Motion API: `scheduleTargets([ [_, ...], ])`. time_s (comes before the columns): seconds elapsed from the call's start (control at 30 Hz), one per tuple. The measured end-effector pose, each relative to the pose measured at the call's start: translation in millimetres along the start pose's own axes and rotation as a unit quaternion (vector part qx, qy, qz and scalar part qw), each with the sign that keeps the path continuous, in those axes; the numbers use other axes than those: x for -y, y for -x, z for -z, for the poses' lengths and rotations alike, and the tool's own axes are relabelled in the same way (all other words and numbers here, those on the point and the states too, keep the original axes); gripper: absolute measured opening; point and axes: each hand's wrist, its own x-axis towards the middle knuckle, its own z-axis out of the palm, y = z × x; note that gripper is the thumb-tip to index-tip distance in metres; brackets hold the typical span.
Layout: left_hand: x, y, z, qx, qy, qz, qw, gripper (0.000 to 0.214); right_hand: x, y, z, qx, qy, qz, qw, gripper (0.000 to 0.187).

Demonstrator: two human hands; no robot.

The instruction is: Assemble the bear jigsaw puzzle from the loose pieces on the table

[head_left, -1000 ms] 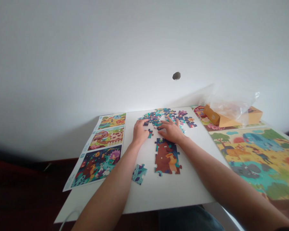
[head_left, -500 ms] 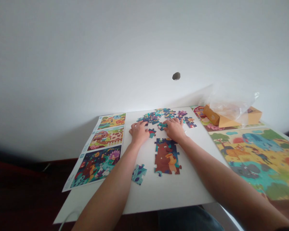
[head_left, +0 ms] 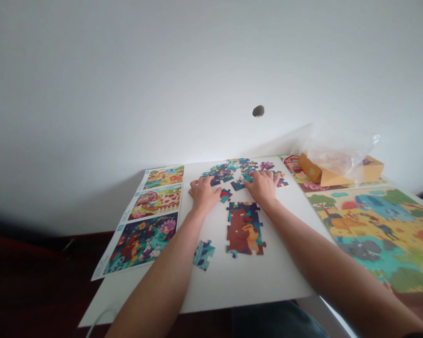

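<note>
My left hand (head_left: 202, 193) rests at the near left of a pile of loose puzzle pieces (head_left: 223, 172), its fingers apart. Its thumb tip is close to a red and teal puzzle piece (head_left: 226, 195). Over the right part of the pile lies my right hand (head_left: 263, 188), fingers spread on the pieces and hiding some of them. A dark blue and teal piece (head_left: 237, 185) lies beside its thumb. Between my forearms is a joined puzzle section (head_left: 245, 228) showing a brown bear. A light teal piece (head_left: 203, 255) sits apart, beside my left forearm.
A reference sheet (head_left: 146, 234) with three pictures lies along the white table's (head_left: 243, 286) left side. At right is a completed animal puzzle (head_left: 380, 230). Behind it, a yellow cardboard box (head_left: 329, 176) and a clear plastic bag (head_left: 341, 155) stand near the wall (head_left: 197, 94).
My right hand has moved slightly right and away over the pile, uncovering the top of the bear section. The red and teal piece has shifted a little right, with my left thumb beside it.
</note>
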Motion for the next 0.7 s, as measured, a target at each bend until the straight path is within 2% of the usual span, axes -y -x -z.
scheduleTargets([
  [0.1,-0.8,0.7,0.9,0.002,-0.002,-0.002,1.0,0.052,-1.9,-0.2,0.6,-0.007,0.01,-0.028,1.0,0.032],
  [0.17,-1.4,1.3,1.0,0.021,-0.009,-0.014,1.0,0.055,-2.1,-0.1,0.4,-0.006,0.001,-0.013,1.0,0.031],
  [0.23,-2.0,2.0,0.9,0.043,-0.022,-0.027,0.998,0.057,-0.9,0.4,-0.7,0.014,-0.027,0.042,0.999,0.035],
  [0.33,-3.2,3.2,0.9,0.047,-0.034,-0.035,0.998,0.055,2.3,1.9,-3.3,0.076,-0.062,0.148,0.984,0.039],
  [0.4,-3.8,3.7,1.3,0.042,-0.034,-0.027,0.998,0.054,3.9,2.7,-4.6,0.109,-0.067,0.177,0.976,0.036],
  [0.57,-4.2,3.0,2.5,0.035,-0.012,0.001,0.999,0.07,3.0,1.7,-4.0,0.097,-0.058,0.127,0.985,0.027],
  [0.7,-3.4,2.0,1.6,0.037,-0.003,0.007,0.999,0.076,2.9,1.0,-0.9,0.097,-0.05,0.108,0.988,0.03],
])
